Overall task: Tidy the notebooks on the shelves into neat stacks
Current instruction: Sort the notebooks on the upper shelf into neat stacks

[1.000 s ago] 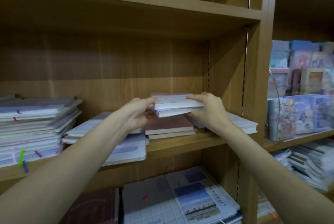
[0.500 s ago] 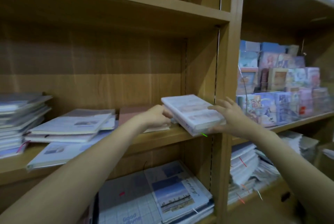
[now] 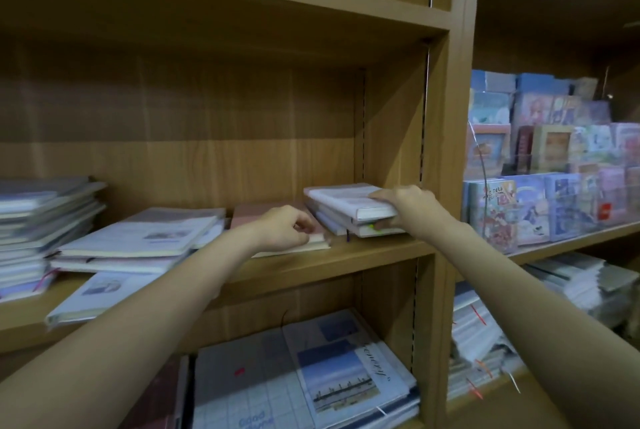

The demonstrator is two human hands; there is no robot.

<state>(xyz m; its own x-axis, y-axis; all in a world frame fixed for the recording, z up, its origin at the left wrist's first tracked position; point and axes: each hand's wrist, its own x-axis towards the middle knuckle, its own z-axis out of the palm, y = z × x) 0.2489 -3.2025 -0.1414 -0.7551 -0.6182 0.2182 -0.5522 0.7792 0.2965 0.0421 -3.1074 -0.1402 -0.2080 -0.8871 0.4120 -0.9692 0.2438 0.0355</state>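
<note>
On the middle shelf of a wooden bookcase, the right hand grips the near end of a small stack of white notebooks, fingers curled over the top cover and thumb under the edge. This stack sits at the right end of the shelf, just beside the bookcase's upright side panel. A green tab and a dark ribbon marker poke out of its lower books.

The left hand rests to the left of that stack, its fingers curled and pinching the near edge of a pink-covered notebook that lies flat on the shelf. Further left from the white stack lies a loose pile of pale notebooks, its lower books splayed out and one overhanging the shelf front. At the far left end stands a taller stack of notebooks with coloured ribbon markers hanging from it.

On the shelf below the white stack lie large flat notebooks; one cover shows a sky-and-pier photograph with slanted script along its edge, too blurred to read with certainty, and another, with a grid pattern, carries pale blue lettering that looks like "Good" seen upside down.

To the right of the side panel, a neighbouring bay holds rows of illustrated cards and small boxed sets standing upright; their printing is too blurred to read. Below them sit heaps of white paper-wrapped booklets with orange tabs.
</note>
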